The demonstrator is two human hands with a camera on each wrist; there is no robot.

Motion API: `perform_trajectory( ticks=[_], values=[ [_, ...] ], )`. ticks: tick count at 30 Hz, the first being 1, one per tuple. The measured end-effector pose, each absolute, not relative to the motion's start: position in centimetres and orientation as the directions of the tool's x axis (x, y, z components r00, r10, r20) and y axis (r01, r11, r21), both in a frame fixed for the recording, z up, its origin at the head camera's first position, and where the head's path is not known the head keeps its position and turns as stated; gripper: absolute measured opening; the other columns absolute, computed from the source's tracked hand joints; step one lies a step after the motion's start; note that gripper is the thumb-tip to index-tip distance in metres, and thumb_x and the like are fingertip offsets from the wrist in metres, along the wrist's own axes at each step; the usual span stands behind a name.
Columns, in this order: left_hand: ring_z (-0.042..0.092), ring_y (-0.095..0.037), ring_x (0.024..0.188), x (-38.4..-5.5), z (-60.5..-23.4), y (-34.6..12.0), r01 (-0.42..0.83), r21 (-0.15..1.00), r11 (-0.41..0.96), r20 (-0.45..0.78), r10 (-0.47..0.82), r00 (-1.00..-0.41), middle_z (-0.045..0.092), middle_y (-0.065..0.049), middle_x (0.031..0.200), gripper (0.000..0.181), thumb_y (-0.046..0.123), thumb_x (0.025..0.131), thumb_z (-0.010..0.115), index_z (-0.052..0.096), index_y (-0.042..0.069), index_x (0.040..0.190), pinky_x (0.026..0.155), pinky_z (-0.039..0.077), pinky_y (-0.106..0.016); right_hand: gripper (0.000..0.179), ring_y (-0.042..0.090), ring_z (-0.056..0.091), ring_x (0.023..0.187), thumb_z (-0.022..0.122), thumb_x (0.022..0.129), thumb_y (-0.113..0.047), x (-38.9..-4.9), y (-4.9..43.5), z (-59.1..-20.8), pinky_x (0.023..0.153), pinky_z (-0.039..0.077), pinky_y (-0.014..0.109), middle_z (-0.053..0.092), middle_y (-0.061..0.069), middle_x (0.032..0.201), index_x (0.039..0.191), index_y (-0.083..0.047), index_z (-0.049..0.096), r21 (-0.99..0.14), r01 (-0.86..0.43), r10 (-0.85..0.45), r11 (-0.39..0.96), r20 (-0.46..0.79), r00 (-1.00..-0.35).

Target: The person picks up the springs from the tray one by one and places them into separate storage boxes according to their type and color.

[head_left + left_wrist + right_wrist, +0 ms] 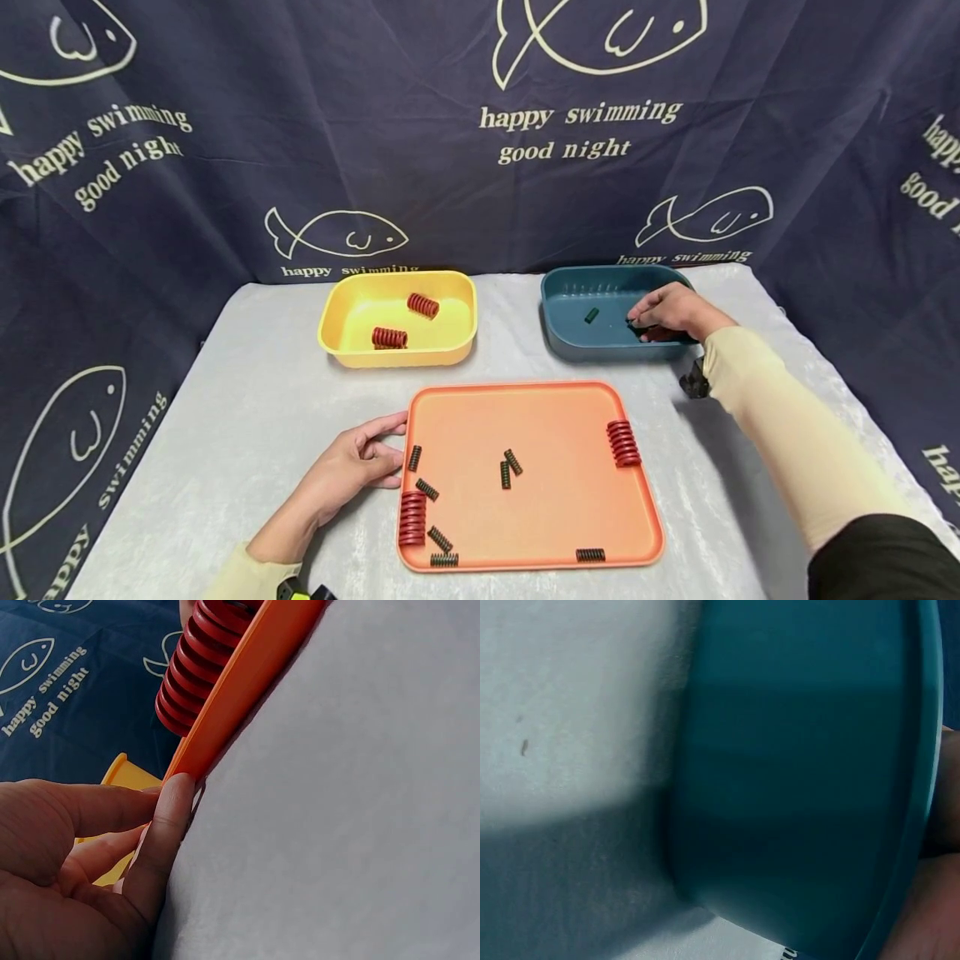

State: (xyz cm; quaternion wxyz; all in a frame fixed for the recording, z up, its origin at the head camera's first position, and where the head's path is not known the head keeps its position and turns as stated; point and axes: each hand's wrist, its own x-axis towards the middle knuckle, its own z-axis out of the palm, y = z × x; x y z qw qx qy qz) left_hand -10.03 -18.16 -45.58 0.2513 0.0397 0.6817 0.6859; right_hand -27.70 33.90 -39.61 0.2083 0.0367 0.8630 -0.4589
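Observation:
My left hand (351, 465) is at the left edge of the orange tray (555, 517), pinching its rim between thumb and fingers in the left wrist view. Beside that rim lies a large red coil spring (412, 518); another red spring (623, 443) leans at the right rim. Several small dark springs (506, 475) are scattered on the tray. Reaching over the near right wall of the blue bin (570, 340), my right hand (667, 310) pinches a small dark spring (632, 323), mostly covered by the fingers. One more small spring (592, 316) lies on the bin's floor.
A yellow bin (397, 358) holding two red springs (390, 337) stands at the back left. Behind the white-covered table (225, 400) hangs a dark blue cloth (450, 167) printed with fish. In the right wrist view, the blue bin's outer wall (802, 765) hides most of the hand.

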Motion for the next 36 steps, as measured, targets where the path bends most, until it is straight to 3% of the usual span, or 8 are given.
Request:
perform_trajectory(
  ticks=[5,10,14,19,22,27,31,36],
  values=[
    [0.069,-0.020,0.099,-10.1,-45.5,-18.2,-0.288,0.956,0.059,-0.287,0.401,-0.870,0.047,-0.026,0.144,0.063,-0.008,0.097,0.062,0.040,-0.003,0.155,0.082,0.064,-0.039,0.029,0.026,0.074,0.076,0.068,0.097,0.000,-27.8,33.6,-39.5,0.069,0.064,0.038,0.071,0.025,0.111,0.121,0.016,0.064,-0.730,0.206,-0.126,0.651,-0.372,-0.920],
    [0.069,-0.021,0.099,-10.1,-45.4,-18.1,-0.290,0.955,0.060,-0.288,0.403,-0.869,0.047,-0.026,0.145,0.063,-0.007,0.097,0.062,0.040,-0.002,0.156,0.082,0.064,-0.040,0.031,0.021,0.070,0.070,0.068,0.097,-0.004,-27.7,33.0,-38.7,0.058,0.061,0.036,0.072,0.017,0.097,0.123,0.013,0.064,-0.697,0.124,-0.111,0.707,-0.282,-0.953],
    [0.069,-0.021,0.099,-10.0,-45.4,-18.1,-0.292,0.955,0.057,-0.290,0.400,-0.869,0.048,-0.026,0.143,0.062,-0.008,0.097,0.062,0.040,-0.002,0.156,0.082,0.064,-0.039,0.031,0.017,0.068,0.072,0.068,0.099,-0.007,-27.4,31.9,-37.9,0.057,0.061,0.033,0.071,-0.001,0.087,0.126,0.008,0.065,-0.789,0.047,-0.130,0.613,-0.159,-0.979],
    [0.069,-0.020,0.098,-10.0,-45.4,-18.1,-0.295,0.954,0.060,-0.294,0.397,-0.869,0.052,-0.025,0.139,0.062,-0.007,0.098,0.063,0.041,-0.002,0.155,0.082,0.064,-0.038,0.024,0.020,0.073,0.088,0.072,0.099,-0.012,-26.5,29.8,-36.6,0.068,0.065,0.036,0.073,-0.007,0.100,0.123,-0.011,0.074,-0.940,0.012,-0.195,0.340,-0.084,-0.977],
    [0.069,-0.019,0.098,-10.0,-45.4,-18.1,-0.295,0.954,0.060,-0.293,0.398,-0.869,0.052,-0.025,0.138,0.062,-0.006,0.098,0.063,0.041,-0.002,0.155,0.082,0.064,-0.038,0.023,0.022,0.073,0.091,0.075,0.097,-0.013,-25.8,28.0,-36.0,0.069,0.065,0.035,0.074,-0.004,0.109,0.120,-0.015,0.076,-0.973,0.027,-0.242,0.230,-0.084,-0.967],
    [0.069,-0.019,0.097,-9.9,-45.4,-18.1,-0.295,0.954,0.060,-0.294,0.401,-0.868,0.053,-0.025,0.138,0.063,-0.006,0.097,0.064,0.040,-0.002,0.156,0.081,0.064,-0.037,0.037,0.023,0.073,0.094,0.075,0.096,-0.012,-24.2,24.7,-36.0,0.071,0.064,0.034,0.074,0.005,0.116,0.131,-0.003,0.068,-0.984,0.073,-0.342,0.162,-0.126,-0.931],
    [0.069,-0.020,0.098,-9.9,-45.3,-18.1,-0.296,0.953,0.059,-0.294,0.403,-0.867,0.052,-0.025,0.139,0.063,-0.006,0.097,0.064,0.040,-0.002,0.156,0.082,0.064,-0.038,0.040,0.026,0.073,0.092,0.074,0.095,-0.008,-22.6,21.8,-36.8,0.066,0.064,0.034,0.073,0.010,0.118,0.133,0.000,0.066,-0.983,0.104,-0.427,0.149,-0.159,-0.890],
    [0.069,-0.021,0.099,-9.9,-45.2,-18.1,-0.299,0.952,0.060,-0.297,0.405,-0.865,0.050,-0.025,0.142,0.064,-0.006,0.097,0.064,0.040,-0.001,0.156,0.083,0.064,-0.039,0.043,0.040,0.071,0.093,0.077,0.093,-0.009,-20.7,18.3,-38.5,0.064,0.064,0.037,0.067,0.024,0.127,0.134,-0.002,0.067,-0.972,0.158,-0.532,0.176,-0.229,-0.815]
  ],
)
